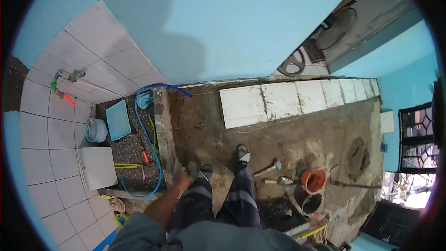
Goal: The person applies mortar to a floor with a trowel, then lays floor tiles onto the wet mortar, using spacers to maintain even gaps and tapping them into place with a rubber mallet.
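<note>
My left hand (181,179) hangs low beside my left leg, close to the concrete ledge (163,130). Its fingers are too small and blurred to read, and nothing held in it can be made out. My right hand does not show. My two feet in striped slippers (242,154) stand on the wet, dirty floor (209,140). Ahead of them, a row of white tiles (281,100) lies along the foot of the blue wall. A hammer (268,168) rests on the floor to the right of my feet, near a trowel (284,181).
Left of the ledge, a speckled basin floor holds a blue hose (159,158), a light blue tray (118,120), a white bucket (95,130) and stacked white tiles (99,168). Right of me stand an orange bucket (314,181) and a dark bucket (311,203). A mortar heap (357,159) lies farther right.
</note>
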A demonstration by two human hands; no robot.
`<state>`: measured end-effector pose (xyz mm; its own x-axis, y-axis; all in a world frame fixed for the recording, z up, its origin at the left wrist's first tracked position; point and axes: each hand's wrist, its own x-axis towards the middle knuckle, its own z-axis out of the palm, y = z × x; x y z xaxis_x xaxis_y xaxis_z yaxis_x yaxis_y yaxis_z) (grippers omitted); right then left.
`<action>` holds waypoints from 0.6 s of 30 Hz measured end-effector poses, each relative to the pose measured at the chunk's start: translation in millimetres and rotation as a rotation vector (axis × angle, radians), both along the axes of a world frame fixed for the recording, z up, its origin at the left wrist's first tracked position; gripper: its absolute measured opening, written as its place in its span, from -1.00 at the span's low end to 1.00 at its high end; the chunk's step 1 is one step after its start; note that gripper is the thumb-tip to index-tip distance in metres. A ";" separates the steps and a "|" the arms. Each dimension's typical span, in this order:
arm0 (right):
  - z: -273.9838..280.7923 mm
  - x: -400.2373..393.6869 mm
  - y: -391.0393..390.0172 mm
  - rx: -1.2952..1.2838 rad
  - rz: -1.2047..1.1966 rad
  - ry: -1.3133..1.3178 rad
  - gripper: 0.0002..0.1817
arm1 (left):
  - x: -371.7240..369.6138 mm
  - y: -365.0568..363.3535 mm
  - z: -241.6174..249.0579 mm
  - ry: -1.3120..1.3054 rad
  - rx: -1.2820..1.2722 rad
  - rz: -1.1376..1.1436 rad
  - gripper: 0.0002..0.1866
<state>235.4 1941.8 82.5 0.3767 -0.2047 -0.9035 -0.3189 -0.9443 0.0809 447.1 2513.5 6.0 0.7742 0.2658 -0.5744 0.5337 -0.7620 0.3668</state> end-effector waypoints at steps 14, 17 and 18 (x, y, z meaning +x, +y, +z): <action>120.2 -13.1 60.2 0.011 -0.362 -0.487 -0.69 | -84.6 186.1 110.9 0.099 0.266 -0.464 -0.68; 121.2 -41.7 41.8 -0.041 -0.339 -0.458 -0.69 | -70.9 152.3 94.7 0.056 0.099 -0.121 -0.66; 118.2 -52.7 34.8 -0.054 -0.328 -0.446 -0.70 | -66.9 141.2 94.7 0.029 0.101 -0.173 -0.67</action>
<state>182.8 1976.6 200.7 0.6292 -0.4170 -0.6559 -0.6097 -0.7882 -0.0838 380.2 2654.8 100.7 0.7968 0.1880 -0.5742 0.4009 -0.8755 0.2698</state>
